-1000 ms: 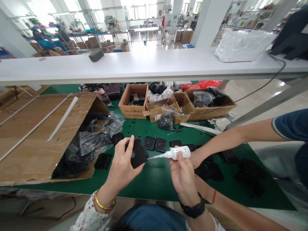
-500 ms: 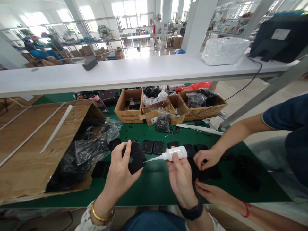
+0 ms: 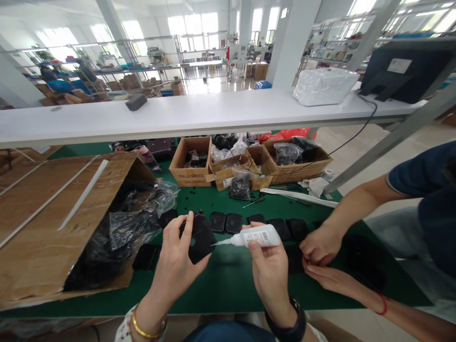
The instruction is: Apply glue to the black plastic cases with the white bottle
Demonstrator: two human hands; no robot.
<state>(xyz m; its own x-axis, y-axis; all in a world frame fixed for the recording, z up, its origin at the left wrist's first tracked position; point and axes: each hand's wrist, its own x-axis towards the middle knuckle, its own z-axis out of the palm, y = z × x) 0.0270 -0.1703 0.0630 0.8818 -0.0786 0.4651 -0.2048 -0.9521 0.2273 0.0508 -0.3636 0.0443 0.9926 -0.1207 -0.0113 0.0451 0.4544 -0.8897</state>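
Observation:
My left hand (image 3: 178, 251) grips a flat black square plastic part (image 3: 200, 239) by its edges, with a small round hole in its face. In my right hand (image 3: 269, 266) lies a white squeeze bottle (image 3: 259, 236) with a long thin nozzle, tilted sideways. The nozzle tip (image 3: 216, 243) is at the right edge of the black part; whether they touch I cannot tell. Beyond my hands, several similar black parts (image 3: 234, 223) lie in a row on the green table (image 3: 228, 294). Another black part (image 3: 146, 257) rests left of my left hand.
At the right, a co-worker's hands (image 3: 322, 249) handle black parts close to my right hand. A large cardboard box (image 3: 64, 204) with black bagged parts stands left. Small open cartons (image 3: 190, 178), a bag of small black pieces (image 3: 239, 189) and a screwdriver (image 3: 253, 203) lie behind, below a white shelf (image 3: 213, 107).
My right hand and the bottle have shifted slightly right and down, with the nozzle still at the part's edge. The co-worker's two hands have come together further right. The view has tilted up slightly.

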